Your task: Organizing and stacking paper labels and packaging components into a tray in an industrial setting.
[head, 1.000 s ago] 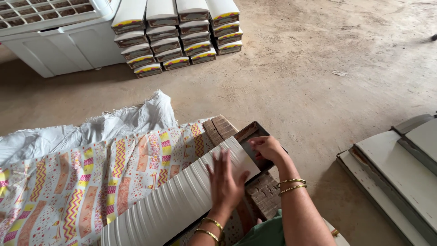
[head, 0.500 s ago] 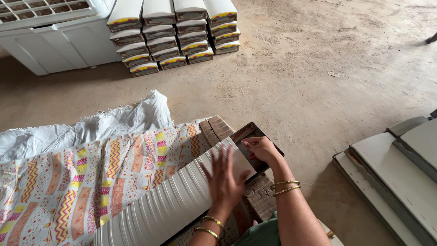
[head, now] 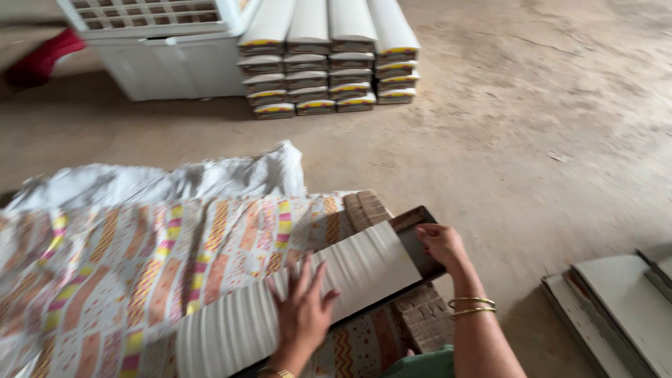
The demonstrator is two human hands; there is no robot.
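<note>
White ribbed sheets (head: 301,301) lie fanned in a long row across a patterned cloth (head: 119,266); the left hand (head: 302,311) presses flat on them, fingers spread apart, as if to keep them from sliding. At three o'clock of it, the right hand (head: 441,245) curls its fingers on the row's end by a dark tray (head: 420,241), squaring it, while finished stacks (head: 329,59) wait at twelve o'clock.

floor: bare dusty concrete (head: 532,140) under me, scuffed and faintly cracked, lit by soft even daylight
landmark: white plastic crate (head: 157,42), grid-topped, at the far edge of my view
stack: long white-wrapped bundles (head: 329,56) piled in rows, touching the crate's right side
red thing: blurred red shape (head: 38,59) just left of the crate
boards: flat grey-white panels (head: 623,308), well apart from the crate, low on my right
</note>
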